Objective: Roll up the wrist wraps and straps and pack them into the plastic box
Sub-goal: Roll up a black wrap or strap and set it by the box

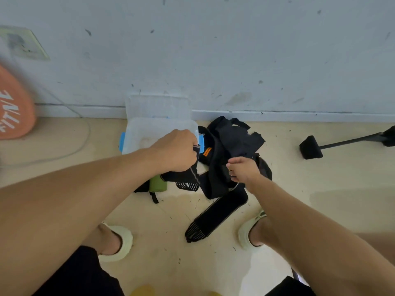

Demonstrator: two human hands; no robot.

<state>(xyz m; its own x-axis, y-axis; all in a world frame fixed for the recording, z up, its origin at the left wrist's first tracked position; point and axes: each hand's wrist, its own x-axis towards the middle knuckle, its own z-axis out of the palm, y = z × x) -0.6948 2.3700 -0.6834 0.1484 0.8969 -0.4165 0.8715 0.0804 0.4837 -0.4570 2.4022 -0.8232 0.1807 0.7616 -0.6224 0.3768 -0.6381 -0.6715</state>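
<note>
Two hands: left hand (178, 149) grips a black wrap (188, 178), right hand's (243, 169) curled fingers partly hidden

Both bare forearms reach forward and down; the left hand (177, 149) is fisted in a tight grip, the right hand (243, 169) hangs loosely curled.

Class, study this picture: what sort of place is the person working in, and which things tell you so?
Probably a gym or home workout corner. An orange weight plate with partial lettering leans at the wall, black wraps and straps lie heaped on the floor, and a black equipment foot stands nearby.
</note>
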